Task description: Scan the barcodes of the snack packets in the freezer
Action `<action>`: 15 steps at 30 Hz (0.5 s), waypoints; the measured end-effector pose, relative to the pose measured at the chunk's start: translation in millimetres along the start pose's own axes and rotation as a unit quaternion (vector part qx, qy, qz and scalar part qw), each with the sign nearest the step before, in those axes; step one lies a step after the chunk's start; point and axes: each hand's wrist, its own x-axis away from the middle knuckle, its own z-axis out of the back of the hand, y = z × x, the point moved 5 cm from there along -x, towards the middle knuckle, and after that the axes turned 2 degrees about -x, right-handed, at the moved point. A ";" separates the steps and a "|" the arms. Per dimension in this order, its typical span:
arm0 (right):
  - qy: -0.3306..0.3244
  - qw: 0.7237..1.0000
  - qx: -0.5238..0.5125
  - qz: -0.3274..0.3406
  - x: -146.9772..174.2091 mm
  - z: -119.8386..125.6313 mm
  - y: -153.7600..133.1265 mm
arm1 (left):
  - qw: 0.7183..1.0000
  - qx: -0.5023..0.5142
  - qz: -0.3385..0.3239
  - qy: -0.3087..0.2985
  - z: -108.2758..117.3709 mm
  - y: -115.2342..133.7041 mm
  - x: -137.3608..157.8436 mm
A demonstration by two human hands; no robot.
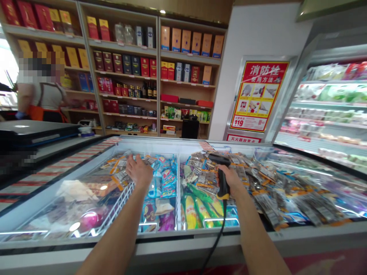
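While a black and yellow handheld scanner (223, 182) is gripped by the right hand (231, 178), the left hand (139, 171) is held out over the left part of a chest freezer (166, 248), its fingers parted and slightly bent. Whether anything is touched by those fingertips cannot be told. The scanner is held upright by its handle above the right half of the freezer, with its head uppermost and its black cable (224, 214) hung down over the front edge.

Next to the left hand, a few grey and orange packets (122, 176) are seen, and blue packages (168, 179) are stacked just to its right. Below the scanner, yellow and green packages (190, 212) are laid side by side. Farther right, a broad heap of grey sachets (269, 210) is spread across the freezer, many of them overlapped. A white wire basket (122, 204) is partly covered by the left forearm.

Behind the freezer, boxes and bottles are arranged on wooden shelves (123, 46), and a red and yellow poster (260, 95) is mounted on the wall beside them. At the far left, an orange apron is worn by another person (47, 99). On the right, packaged goods are displayed in a lit cooler (329, 103).
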 end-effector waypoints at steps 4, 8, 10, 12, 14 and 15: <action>-0.007 1.000 -0.004 -0.011 -0.3 -4.3 2.3 | 0.971 0.060 -0.083 -0.218 -22.8 51.6 38.1; -0.014 1.000 -0.020 -0.015 -0.7 -6.6 5.0 | 0.930 0.075 -0.118 -0.339 -45.9 106.4 97.1; -0.021 0.999 -0.030 -0.022 -1.3 -7.2 7.3 | 0.924 0.073 -0.110 -0.358 -56.0 123.9 118.7; -0.026 0.998 -0.041 -0.034 -1.8 -7.9 9.6 | 0.922 0.083 -0.101 -0.364 -63.6 133.1 129.8; -0.030 0.997 -0.047 -0.043 -1.7 -9.3 10.8 | 0.919 0.099 -0.075 -0.375 -69.1 132.2 130.7; -0.033 0.997 -0.049 -0.045 -1.4 -10.4 11.0 | 0.917 0.111 -0.060 -0.379 -71.0 128.5 127.8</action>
